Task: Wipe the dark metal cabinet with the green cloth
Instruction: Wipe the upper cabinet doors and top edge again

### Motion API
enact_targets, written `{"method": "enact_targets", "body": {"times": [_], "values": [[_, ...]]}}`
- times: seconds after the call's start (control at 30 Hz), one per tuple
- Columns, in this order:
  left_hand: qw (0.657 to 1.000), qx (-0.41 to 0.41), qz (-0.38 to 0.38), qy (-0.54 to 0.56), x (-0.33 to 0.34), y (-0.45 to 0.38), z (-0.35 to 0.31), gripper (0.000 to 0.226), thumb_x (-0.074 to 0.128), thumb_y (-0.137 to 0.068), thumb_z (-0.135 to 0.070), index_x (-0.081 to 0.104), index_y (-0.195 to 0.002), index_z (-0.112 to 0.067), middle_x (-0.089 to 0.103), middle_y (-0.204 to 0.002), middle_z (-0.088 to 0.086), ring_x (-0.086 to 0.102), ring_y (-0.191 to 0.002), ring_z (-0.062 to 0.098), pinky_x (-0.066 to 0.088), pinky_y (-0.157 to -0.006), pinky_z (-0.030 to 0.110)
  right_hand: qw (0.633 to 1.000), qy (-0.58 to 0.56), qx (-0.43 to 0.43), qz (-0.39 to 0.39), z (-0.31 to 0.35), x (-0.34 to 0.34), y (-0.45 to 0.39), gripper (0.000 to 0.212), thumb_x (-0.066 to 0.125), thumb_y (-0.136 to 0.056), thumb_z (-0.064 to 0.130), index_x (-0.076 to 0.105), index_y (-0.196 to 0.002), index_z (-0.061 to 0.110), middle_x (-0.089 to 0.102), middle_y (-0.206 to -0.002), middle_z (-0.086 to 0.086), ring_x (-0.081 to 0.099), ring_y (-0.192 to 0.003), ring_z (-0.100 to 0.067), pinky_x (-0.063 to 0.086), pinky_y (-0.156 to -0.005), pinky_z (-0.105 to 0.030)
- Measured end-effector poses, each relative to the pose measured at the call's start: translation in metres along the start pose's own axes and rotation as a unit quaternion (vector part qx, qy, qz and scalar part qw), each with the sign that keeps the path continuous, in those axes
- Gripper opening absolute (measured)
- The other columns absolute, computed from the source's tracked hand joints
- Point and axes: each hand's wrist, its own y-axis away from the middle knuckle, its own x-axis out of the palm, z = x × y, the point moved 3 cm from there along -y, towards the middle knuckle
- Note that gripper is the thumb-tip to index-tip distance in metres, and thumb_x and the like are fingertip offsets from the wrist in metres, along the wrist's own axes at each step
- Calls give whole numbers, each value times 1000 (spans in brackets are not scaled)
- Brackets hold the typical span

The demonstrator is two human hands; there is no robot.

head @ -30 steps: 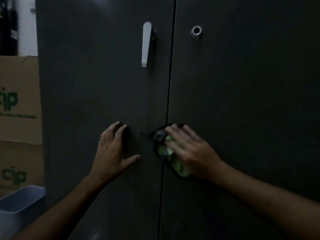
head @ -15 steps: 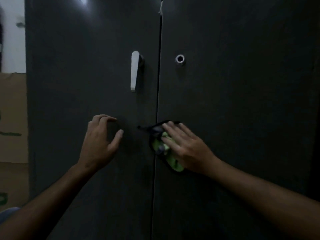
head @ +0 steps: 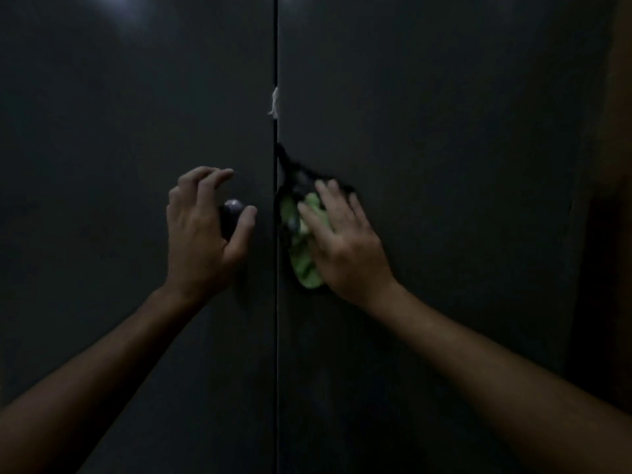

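The dark metal cabinet (head: 444, 114) fills the view, its two doors meeting at a vertical seam. My right hand (head: 345, 248) lies flat on the right door just beside the seam, pressing the green cloth (head: 302, 265) against it. A dark edge of the cloth trails up toward the seam. On the left door my left hand (head: 201, 241) is arched, fingers curled and apart, cupped over the door handle (head: 232, 208). Only the handle's rounded top shows between thumb and forefinger.
A small white scrap (head: 274, 101) sticks out of the seam above the hands. A darker strip runs down the far right past the cabinet's edge. The scene is dim, with a light glare on the upper left door.
The view has tilted upward. Both hands have moved up the doors; my left hand now curls over the handle, and the right hand with the cloth covers the spot where the lock was.
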Motion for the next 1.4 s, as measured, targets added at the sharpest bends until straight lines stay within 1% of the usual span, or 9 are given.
{"method": "enact_targets", "body": {"times": [0.1,0.3,0.53,0.77,0.97,1.13,1.23,1.3,1.4], "values": [[987,117,97,-55,10,-37,-15,52,55,-93,-42,55,-134,-10,48,-140,14,43,-131,31,32,-108,41,994,51,-42,83,-58,-30,53,50,61,-85,7,58,-135,5,35,-153,-26,31,-144,-41,32,-115,-56],[954,248,156,-54,33,-86,-44,48,51,-95,-38,61,-130,-6,54,-139,18,45,-133,36,32,-110,46,937,45,340,-72,-148,-77,-62,68,40,-83,27,43,-146,0,25,-155,-33,21,-146,-48,20,-119,-58],[951,269,152,-19,64,-170,-88,41,51,-95,-27,60,-129,-5,54,-137,17,45,-134,36,32,-111,46,990,52,62,116,-98,-59,16,50,57,-90,19,55,-139,13,35,-152,-26,27,-147,-37,32,-115,-52],[929,315,185,-59,74,-216,-90,49,50,-95,-34,59,-134,-6,52,-142,18,41,-138,37,22,-121,50,807,39,587,-39,-218,-121,-24,58,46,-88,17,45,-137,-14,13,-156,-37,13,-147,-50,10,-122,-47],[933,299,189,-57,81,-259,-107,51,48,-94,-36,58,-133,-6,52,-141,18,40,-137,38,17,-123,48,960,74,263,63,-165,-88,-75,64,52,-93,28,33,-150,8,18,-157,-31,15,-149,-45,15,-122,-52],[919,333,201,-60,84,-286,-104,52,45,-94,-40,59,-133,-9,52,-140,16,43,-130,36,20,-118,46,874,86,402,260,-196,-124,34,53,28,-98,17,36,-142,-12,28,-146,-44,30,-135,-59,-2,-123,-46],[924,324,197,-54,85,-303,-105,50,45,-94,-39,59,-133,-10,52,-140,15,43,-129,36,23,-116,45,834,94,541,51,-251,-148,-37,46,48,-96,6,40,-138,-11,38,-142,-35,40,-129,-36,15,-113,-13],[928,319,189,-39,83,-307,-105,48,46,-95,-37,61,-130,-8,54,-137,16,44,-127,36,26,-113,46,839,102,531,-62,-269,-150,-122,49,52,-95,15,45,-137,-9,35,-146,-37,36,-135,-45,14,-118,-29],[929,327,173,-6,78,-309,-105,40,49,-95,-29,65,-122,-4,60,-128,19,47,-122,36,33,-107,48,935,85,345,-5,-228,-116,-195,66,46,-93,32,30,-153,9,12,-161,-26,10,-150,-43,7,-123,-51]]}}
